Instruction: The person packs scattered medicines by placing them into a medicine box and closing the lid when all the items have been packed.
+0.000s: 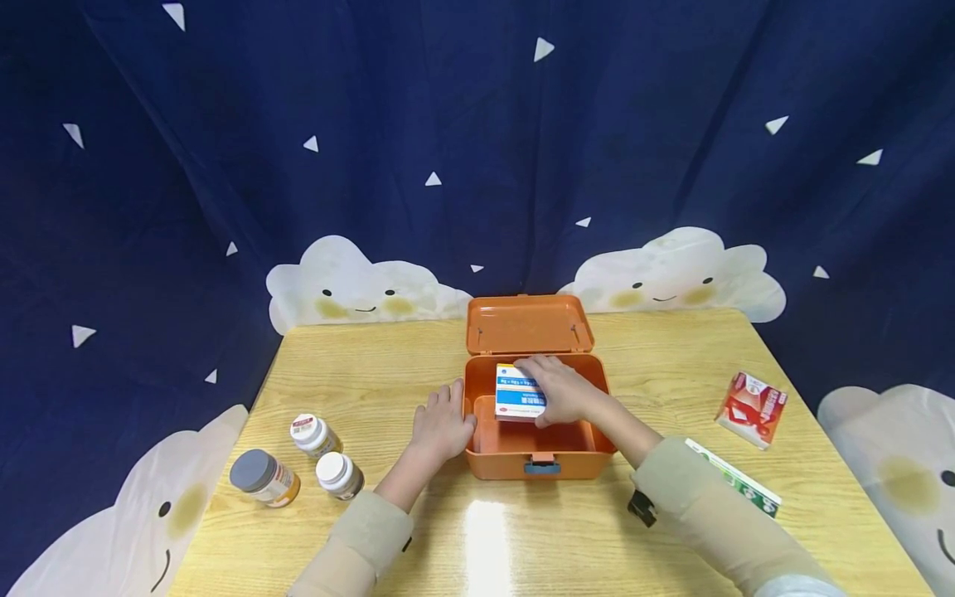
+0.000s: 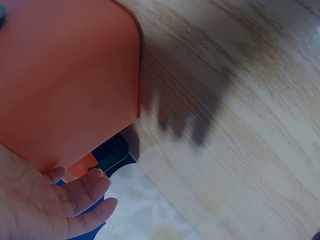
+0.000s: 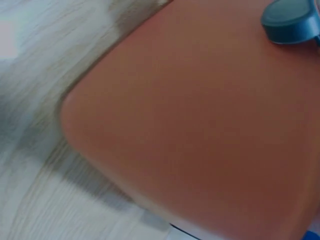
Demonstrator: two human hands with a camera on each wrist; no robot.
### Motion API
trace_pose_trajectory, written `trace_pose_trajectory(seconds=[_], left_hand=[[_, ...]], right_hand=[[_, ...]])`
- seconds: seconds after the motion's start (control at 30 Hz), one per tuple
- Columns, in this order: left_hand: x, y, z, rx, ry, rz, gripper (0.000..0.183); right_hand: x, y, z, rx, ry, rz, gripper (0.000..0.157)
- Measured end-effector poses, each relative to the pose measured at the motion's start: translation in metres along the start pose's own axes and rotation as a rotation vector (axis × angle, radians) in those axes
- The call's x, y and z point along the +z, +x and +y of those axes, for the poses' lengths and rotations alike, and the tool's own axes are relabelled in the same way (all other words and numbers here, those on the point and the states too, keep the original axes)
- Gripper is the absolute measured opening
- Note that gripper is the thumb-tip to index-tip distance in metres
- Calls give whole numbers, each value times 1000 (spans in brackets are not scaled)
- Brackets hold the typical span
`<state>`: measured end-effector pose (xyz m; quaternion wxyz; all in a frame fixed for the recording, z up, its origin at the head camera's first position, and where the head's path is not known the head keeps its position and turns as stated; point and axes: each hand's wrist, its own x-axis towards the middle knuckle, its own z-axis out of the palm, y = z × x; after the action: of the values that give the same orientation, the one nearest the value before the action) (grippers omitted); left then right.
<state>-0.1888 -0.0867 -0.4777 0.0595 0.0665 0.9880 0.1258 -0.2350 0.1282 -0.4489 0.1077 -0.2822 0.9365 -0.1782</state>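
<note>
An orange storage box (image 1: 504, 466) with its lid (image 1: 528, 325) raised stands in the middle of the table. Inside the box, my right hand (image 1: 561, 390) grips a white and blue medicine box (image 1: 519, 404) by its right side. That hand is out of sight in the right wrist view, where the orange box's outer wall (image 3: 200, 120) fills most of the picture. At the left rim rests my left hand (image 1: 443, 421), its fingers loosely extended. In the left wrist view the left hand (image 2: 45, 205) lies beside the box's side wall (image 2: 75, 75), holding nothing.
On the left stand a grey-capped bottle (image 1: 264, 478) and two white-capped bottles, one upper (image 1: 315, 435) and one lower (image 1: 340, 476). A red and white packet (image 1: 752, 410) and a green and white box (image 1: 734, 477), partly behind the right sleeve, lie at right. Behind hangs a dark blue curtain (image 1: 477, 124).
</note>
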Motion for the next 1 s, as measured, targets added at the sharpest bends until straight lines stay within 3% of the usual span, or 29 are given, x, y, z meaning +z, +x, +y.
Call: trace_pose_trajectory(seconds=[0.57, 1.0], left_hand=[[-2, -1, 0, 2, -14, -2, 57], [-1, -1, 0, 6, -13, -1, 57]], right_hand=[[22, -2, 26, 22, 11, -78, 89], [32, 3, 31, 74, -67, -190, 86]])
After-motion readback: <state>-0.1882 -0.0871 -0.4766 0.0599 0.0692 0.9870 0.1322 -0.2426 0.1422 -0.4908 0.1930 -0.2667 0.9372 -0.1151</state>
